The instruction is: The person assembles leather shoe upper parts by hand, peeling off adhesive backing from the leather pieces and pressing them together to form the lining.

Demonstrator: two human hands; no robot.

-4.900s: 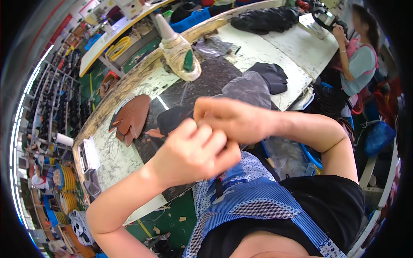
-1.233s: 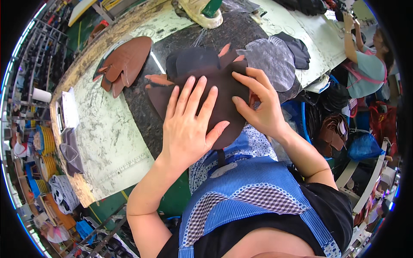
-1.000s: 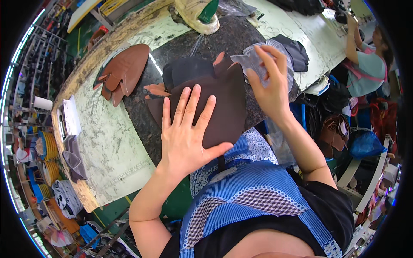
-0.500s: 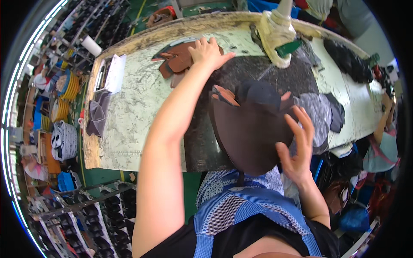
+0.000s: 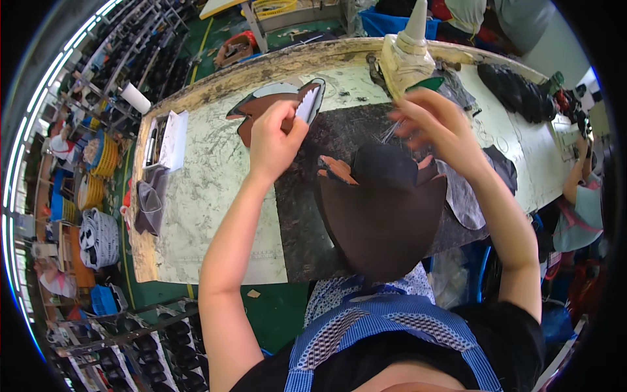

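Note:
My left hand (image 5: 277, 140) pinches a brown leather piece (image 5: 311, 99) by its side, lifting it on edge so a pale backing and a notched rim show. Under it lie more brown leather pieces (image 5: 251, 116). My right hand (image 5: 437, 127), somewhat blurred, reaches over the black mat with fingers curved and apart, beside thin metal prongs (image 5: 390, 132) and near a cream-coloured pot with a tall cone top (image 5: 408, 62). A large dark brown piece with a curved edge (image 5: 385, 222) lies before me, a black rounded part (image 5: 386, 163) and reddish-brown flaps at its far end.
The worktable has a worn wooden rim (image 5: 196, 98) and a black mat (image 5: 304, 215). An open white box (image 5: 171, 140) and a grey folded pouch (image 5: 150, 202) sit at left. Grey fabric (image 5: 465, 202) and a black bundle (image 5: 513, 91) lie right. Racks (image 5: 130, 340) stand at lower left.
My left hand has gone from resting on the stacked pieces to lifting one. My right hand has left the large dark brown piece's edge and moved up and away toward the pot.

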